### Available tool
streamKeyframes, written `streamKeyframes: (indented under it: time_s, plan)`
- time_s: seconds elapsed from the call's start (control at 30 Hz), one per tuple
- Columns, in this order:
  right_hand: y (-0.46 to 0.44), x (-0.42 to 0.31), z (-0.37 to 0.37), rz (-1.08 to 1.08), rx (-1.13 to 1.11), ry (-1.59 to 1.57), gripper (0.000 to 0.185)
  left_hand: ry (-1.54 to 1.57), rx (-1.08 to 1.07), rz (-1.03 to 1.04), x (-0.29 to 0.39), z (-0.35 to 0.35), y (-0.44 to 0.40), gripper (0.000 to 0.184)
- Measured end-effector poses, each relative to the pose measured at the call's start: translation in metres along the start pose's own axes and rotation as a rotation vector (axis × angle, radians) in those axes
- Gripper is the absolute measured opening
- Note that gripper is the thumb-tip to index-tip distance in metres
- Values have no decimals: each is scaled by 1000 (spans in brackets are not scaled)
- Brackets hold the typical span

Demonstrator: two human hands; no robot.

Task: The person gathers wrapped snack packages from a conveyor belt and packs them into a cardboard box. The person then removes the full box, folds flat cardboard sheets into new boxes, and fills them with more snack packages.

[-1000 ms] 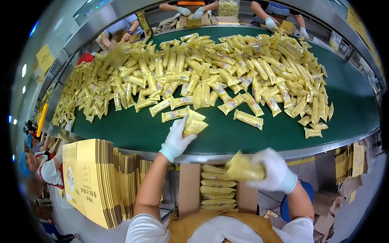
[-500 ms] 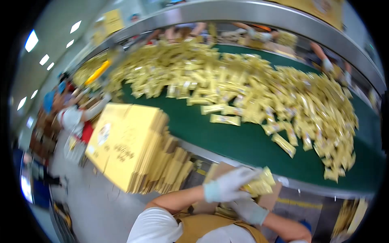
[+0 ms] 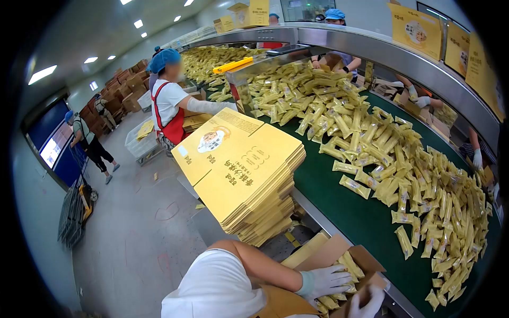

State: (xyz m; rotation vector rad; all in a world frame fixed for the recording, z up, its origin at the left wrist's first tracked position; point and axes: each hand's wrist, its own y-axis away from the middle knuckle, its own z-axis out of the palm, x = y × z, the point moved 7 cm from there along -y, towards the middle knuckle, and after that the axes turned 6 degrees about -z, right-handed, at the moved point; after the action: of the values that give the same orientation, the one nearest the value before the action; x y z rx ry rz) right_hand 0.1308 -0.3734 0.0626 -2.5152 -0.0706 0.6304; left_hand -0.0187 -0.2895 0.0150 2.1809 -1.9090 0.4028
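Green conveyor [image 3: 324, 188] | boxed packets [image 3: 351, 264]: yellow, glossy, slim | left hand [image 3: 323, 281] atop

Wrapped packets [image 3: 392, 193] lie heaped on the conveyor belt [image 3: 336, 212]; beside its near edge, an open carton [image 3: 367, 258] holds more packets [image 3: 351, 266], flat-carton stack [image 3: 241, 164] to its left.

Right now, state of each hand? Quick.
Left hand: open, fingers extended over yellow sealed packets in the cardboard carton.
Right hand: at the carton's edge, fingers partly curled; grip can't be told.

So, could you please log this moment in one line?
left hand: on boxed packets; right hand: at box; cartons: stacked flat; belt: holds packets
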Motion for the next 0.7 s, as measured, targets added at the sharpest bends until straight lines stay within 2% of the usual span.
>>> streamKeyframes:
  time_s: [0.03,0.1,0.13,0.17,0.23,0.33,0.37,0.43,0.47,0.53,0.57,0.6,0.63,0.7]
  plan:
    - [-14,4,-6,74,125,60,54,-18,-19,-11,1,10,-3,112]
    - [-13,39,22,284,174,-32,53,-38,-68,-36,3,15,-8,116]
    - [-15,65,40,316,51,-29,57,-40,-101,-51,4,11,-10,115]
    - [-28,75,55,329,-63,-166,52,-41,-135,-67,5,8,-11,114]
    - [-24,112,89,652,-292,-276,39,-4,-128,-59,3,6,-10,113]
    - [-32,118,86,646,-371,-17,35,46,-139,-60,4,-21,-6,106]
    - [-33,106,76,567,-283,-54,36,69,-150,-58,9,-26,-2,103]
    - [-34,78,54,401,-102,-122,38,191,223,-19,-2,-33,14,90]
    - [-26,81,52,297,-138,-147,41,248,409,1,-9,-39,26,84]
    - [-19,72,33,363,-26,-306,26,426,734,-232,-35,-61,54,62]
    - [-15,67,21,397,28,-388,22,531,798,-408,-54,-59,66,55]
    - [-13,64,7,453,24,-285,19,635,856,-588,-76,-49,78,47]
    - [-1,84,6,516,154,-391,20,787,952,-657,-99,-31,87,42]
    - [-9,82,-22,514,133,-147,26,1407,851,-778,-132,19,95,40]
